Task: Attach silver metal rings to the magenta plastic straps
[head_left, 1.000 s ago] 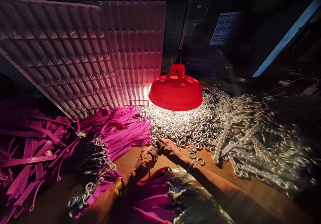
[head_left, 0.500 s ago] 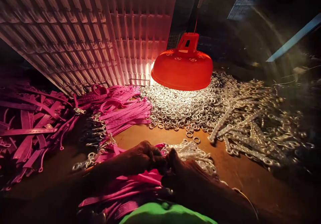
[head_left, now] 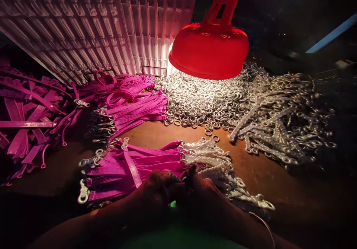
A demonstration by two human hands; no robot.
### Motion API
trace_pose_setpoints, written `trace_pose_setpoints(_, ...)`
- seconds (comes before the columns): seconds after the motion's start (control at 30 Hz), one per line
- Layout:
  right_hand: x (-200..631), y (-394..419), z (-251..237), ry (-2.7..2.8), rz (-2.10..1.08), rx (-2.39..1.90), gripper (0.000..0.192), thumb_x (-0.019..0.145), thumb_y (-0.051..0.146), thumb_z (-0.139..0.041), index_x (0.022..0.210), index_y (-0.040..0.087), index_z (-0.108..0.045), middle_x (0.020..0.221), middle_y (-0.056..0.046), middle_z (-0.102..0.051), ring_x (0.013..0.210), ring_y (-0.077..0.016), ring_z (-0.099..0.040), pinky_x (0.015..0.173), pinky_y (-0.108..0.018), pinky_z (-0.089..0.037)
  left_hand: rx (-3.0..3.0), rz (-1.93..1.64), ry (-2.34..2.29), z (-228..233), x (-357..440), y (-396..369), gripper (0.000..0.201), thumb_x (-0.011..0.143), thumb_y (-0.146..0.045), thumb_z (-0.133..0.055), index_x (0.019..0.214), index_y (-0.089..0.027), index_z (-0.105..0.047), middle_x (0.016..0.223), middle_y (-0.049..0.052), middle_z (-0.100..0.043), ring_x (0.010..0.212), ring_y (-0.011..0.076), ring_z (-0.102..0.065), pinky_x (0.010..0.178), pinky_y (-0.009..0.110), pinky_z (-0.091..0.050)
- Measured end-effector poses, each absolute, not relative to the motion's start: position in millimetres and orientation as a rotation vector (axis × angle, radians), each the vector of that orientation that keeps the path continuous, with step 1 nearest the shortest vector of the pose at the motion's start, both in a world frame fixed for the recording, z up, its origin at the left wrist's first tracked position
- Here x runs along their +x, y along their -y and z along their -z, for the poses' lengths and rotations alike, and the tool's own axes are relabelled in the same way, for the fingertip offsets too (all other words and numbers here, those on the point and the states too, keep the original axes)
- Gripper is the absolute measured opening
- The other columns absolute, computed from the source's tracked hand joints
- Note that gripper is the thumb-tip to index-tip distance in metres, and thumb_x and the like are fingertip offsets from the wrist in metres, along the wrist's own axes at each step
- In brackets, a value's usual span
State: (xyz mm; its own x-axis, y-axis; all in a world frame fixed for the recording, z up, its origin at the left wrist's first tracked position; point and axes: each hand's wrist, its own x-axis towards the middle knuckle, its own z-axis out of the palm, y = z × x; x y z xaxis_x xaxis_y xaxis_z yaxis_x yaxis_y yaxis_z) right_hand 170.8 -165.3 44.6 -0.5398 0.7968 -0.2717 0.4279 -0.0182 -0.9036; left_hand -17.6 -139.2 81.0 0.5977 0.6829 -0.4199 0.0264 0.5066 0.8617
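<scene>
My left hand, in deep shadow at the lower middle, has its fingers closed in a pinch. Touching or almost touching it, my right hand is pinched too. A speck of pink shows between the fingertips, but the dark hides what they grip. Just beyond my hands lies a bundle of pink straps, with silver clasps at the left ends. From its right ends, whitish braided pieces with ring ends fan out. One pink strap lies slantwise across the bundle.
A red lamp hangs low over a heap of silver rings. Braided pieces are piled at the right. More pink straps lie in a stack and a loose heap leftward. A ribbed panel stands behind the brown tabletop.
My view has tipped downward, so the lamp and heaps shift in the picture. Both hands have drawn nearer to my body, uncovering the strap bundle. The fingers stay pinched together.
</scene>
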Motion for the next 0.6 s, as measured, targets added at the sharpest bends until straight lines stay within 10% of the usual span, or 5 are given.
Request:
trace_pose_setpoints(0.37, 167.6, 149.5, -61.8, 2.378, -1.367, -1.250, 0.005, 0.085, 0.015, -0.042, 0.086, 0.019, -0.045, 0.068, 0.000, -0.050, 0.054, -0.0096, -0.037, 0.049, -0.024, -0.024, 0.727, -0.478, -0.740, -53.4, -14.5, 135.2, 0.044, 0.069, -0.048, -0.069, 0.050, -0.013, -0.048, 0.052, -0.003, -0.038, 0.047, 0.0057, -0.033, 0.043, 0.020, -0.024)
trace_pose_setpoints(0.6, 170.9, 139.6, -66.4, 2.170, -1.517, -1.239, 0.013, 0.090, 0.030, -0.046, 0.095, 0.020, -0.053, 0.070, -0.001, -0.055, 0.055, -0.0109, -0.040, 0.049, -0.022, -0.028, 0.653, -0.538, -0.820, -58.7, -14.5, 128.8, 0.036, 0.064, -0.044, -0.074, 0.058, -0.011, -0.060, 0.053, 0.000, -0.051, 0.050, 0.0095, -0.046, 0.049, 0.022, -0.034)
